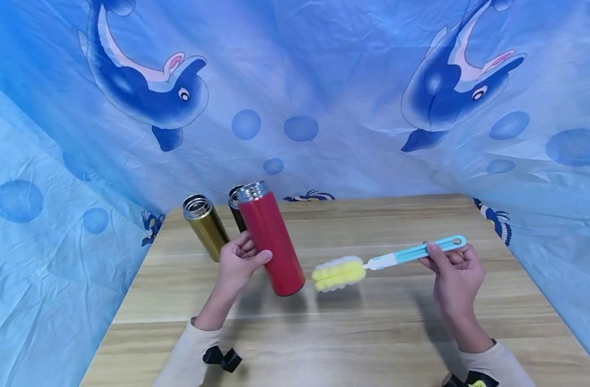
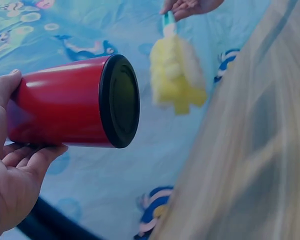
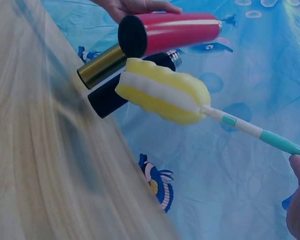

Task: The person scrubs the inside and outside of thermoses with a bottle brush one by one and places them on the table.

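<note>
My left hand (image 1: 239, 260) grips a red thermos flask (image 1: 274, 244) around its middle and holds it tilted above the table, its bare metal neck up and without a lid. In the left wrist view the flask's black base (image 2: 122, 101) faces the camera. My right hand (image 1: 457, 279) pinches the turquoise handle of a bottle brush (image 1: 340, 274), held almost level. The yellow and white sponge head points left, just right of the flask's base and apart from it. In the right wrist view the sponge head (image 3: 162, 92) overlaps the flasks behind it.
A gold flask (image 1: 208, 228) without a lid stands at the table's back left. Beside it a black flask (image 3: 110, 95) stands partly hidden behind the red one in the head view. The wooden table (image 1: 372, 338) meets a blue dolphin-printed sheet (image 1: 353, 107) at its back and sides.
</note>
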### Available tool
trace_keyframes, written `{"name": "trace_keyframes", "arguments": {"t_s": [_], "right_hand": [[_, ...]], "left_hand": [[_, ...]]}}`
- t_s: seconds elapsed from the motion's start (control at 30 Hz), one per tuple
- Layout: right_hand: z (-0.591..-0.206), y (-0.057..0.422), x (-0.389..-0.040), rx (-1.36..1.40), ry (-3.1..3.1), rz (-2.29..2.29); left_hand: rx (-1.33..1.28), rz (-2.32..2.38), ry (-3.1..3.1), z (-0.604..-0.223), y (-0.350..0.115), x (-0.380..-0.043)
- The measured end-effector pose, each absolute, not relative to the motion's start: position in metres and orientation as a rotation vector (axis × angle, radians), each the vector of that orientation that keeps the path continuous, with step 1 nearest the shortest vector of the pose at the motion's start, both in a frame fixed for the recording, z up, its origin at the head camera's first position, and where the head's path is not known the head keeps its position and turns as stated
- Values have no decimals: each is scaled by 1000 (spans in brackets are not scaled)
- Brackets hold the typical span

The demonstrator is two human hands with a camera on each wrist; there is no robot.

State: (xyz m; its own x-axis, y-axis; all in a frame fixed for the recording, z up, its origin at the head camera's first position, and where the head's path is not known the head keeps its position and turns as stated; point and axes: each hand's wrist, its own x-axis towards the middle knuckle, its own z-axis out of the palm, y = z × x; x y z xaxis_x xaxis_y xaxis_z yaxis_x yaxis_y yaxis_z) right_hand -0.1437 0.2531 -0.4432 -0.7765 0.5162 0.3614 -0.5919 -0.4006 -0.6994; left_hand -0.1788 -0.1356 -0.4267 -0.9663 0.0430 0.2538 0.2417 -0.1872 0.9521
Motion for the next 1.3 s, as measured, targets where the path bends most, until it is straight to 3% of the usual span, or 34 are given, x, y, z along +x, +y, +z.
{"name": "trace_keyframes", "arguments": {"t_s": [0.63, 1.3], "right_hand": [[-432, 266, -142, 41, -1028, 2207], [-428, 269, -143, 123, -931, 2219]], "left_hand": [[27, -1884, -1996, -418, -233, -136], [176, -1696, -1847, -438, -305, -170]]}}
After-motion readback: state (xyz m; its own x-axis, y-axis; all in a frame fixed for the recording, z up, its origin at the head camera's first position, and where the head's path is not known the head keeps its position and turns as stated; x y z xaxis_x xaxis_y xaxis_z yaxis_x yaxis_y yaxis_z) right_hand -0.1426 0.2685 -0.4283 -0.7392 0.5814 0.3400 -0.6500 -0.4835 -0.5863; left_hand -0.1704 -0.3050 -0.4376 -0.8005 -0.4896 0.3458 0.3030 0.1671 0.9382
